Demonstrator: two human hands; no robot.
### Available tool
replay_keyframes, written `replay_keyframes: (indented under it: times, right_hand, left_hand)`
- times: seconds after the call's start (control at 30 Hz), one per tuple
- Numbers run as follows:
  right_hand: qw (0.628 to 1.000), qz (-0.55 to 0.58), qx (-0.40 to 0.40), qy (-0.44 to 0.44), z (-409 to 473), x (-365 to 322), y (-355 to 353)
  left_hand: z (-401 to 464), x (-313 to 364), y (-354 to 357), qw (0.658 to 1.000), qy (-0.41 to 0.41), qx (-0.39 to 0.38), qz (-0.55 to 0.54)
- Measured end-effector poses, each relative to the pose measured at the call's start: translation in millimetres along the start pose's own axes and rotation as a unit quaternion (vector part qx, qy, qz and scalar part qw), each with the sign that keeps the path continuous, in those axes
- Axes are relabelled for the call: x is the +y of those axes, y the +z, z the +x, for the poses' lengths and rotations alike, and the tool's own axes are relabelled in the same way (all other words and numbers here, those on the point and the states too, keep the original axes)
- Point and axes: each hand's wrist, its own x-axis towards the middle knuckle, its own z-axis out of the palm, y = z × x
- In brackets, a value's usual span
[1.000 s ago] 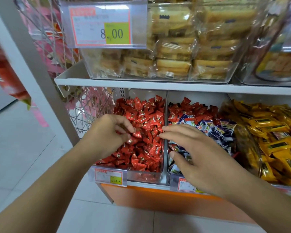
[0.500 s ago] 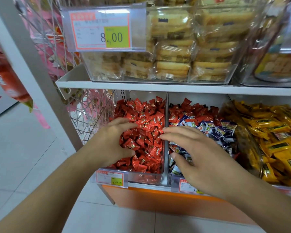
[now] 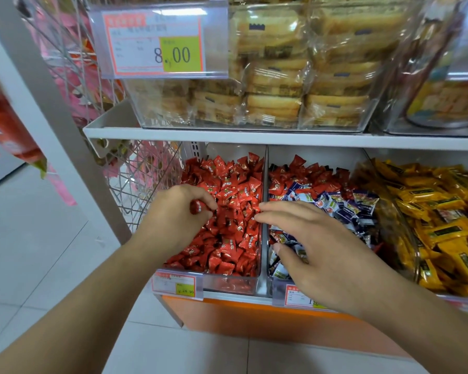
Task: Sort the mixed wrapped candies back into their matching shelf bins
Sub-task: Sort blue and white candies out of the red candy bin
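Observation:
A clear bin (image 3: 256,286) on the lower shelf is full of red wrapped candies (image 3: 233,236). My left hand (image 3: 173,214) hovers over its left side, fingers curled round a red candy (image 3: 196,207). To the right stands the middle bin (image 3: 278,286), holding blue-and-white candies (image 3: 343,209) mixed with red ones (image 3: 308,174) at the back. My right hand (image 3: 316,252) is spread flat over this bin, fingers straight and pointing left, their tips at the divider between the two bins. It holds nothing that I can see.
A third bin of yellow wrapped candies (image 3: 443,211) sits at the right. Above, a white shelf (image 3: 254,137) carries clear boxes of packaged cakes (image 3: 281,76) and a price tag (image 3: 157,41). A wire rack (image 3: 135,179) stands left of the bins.
My left hand dipped into the red pile and rose again with a red candy between its fingers. My right hand stayed spread over the middle bin.

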Motion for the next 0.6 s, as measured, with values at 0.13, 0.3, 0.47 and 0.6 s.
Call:
replay_keyframes:
  times: [0.13,0.3,0.47,0.6]
  right_hand:
    - [1.0,-0.001,-0.003,0.002,1,-1,0]
    - [1.0,-0.004,-0.002,0.004,0,-2,1]
    - [1.0,-0.004,-0.005,0.004,-1,-2,1]
    - [1.0,0.0,-0.008,0.002,-1,0,1]
  left_hand:
    - [-4,-2,-14,0.999,0.036,-0.026,0.03]
    - [-4,-3,1,0.963,0.094,-0.218,0.127]
    - [5,-9,23,0.963,0.109,-0.151,0.197]
    - [16,-12,21,0.984,0.106,-0.068,0.126]
